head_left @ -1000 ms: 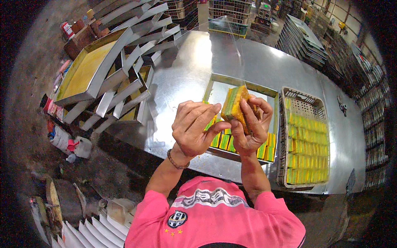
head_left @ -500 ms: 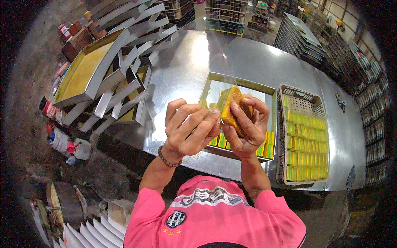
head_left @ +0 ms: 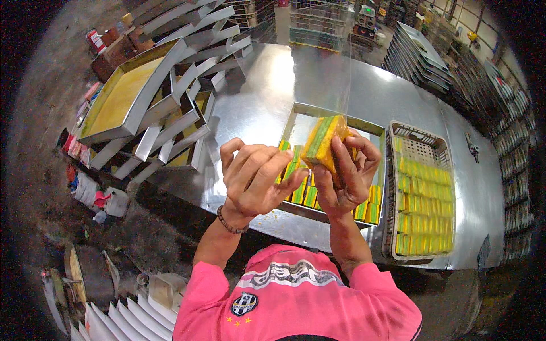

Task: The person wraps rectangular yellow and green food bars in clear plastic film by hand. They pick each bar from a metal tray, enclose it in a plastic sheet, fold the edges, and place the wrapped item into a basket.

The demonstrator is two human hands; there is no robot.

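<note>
My right hand (head_left: pixel 348 176) grips a block of layered cake (head_left: pixel 327 139), yellow with a green band, held tilted above a metal tray. Beside its left edge is my left hand (head_left: pixel 256 170), fingers bent, with thumb and forefinger apart and nothing plain between them. Below both hands, the shallow metal tray (head_left: pixel 372 129) holds several yellow and green cake slices (head_left: pixel 310 197); the hands hide part of it. A faint clear film seems to show beyond the cake; what holds it, I cannot tell.
Right of the tray, a beige plastic crate (head_left: pixel 390 182) holds rows of yellow-green slices. Stacked metal trays (head_left: pixel 122 94) rise at the left, and more trays (head_left: pixel 418 54) at the far right. A small metal tool (head_left: pixel 471 146) lies on the steel table (head_left: pixel 324 74).
My left thumb and forefinger have parted and come away from the cake's edge. The cake has turned in my right hand, showing more of its green band.
</note>
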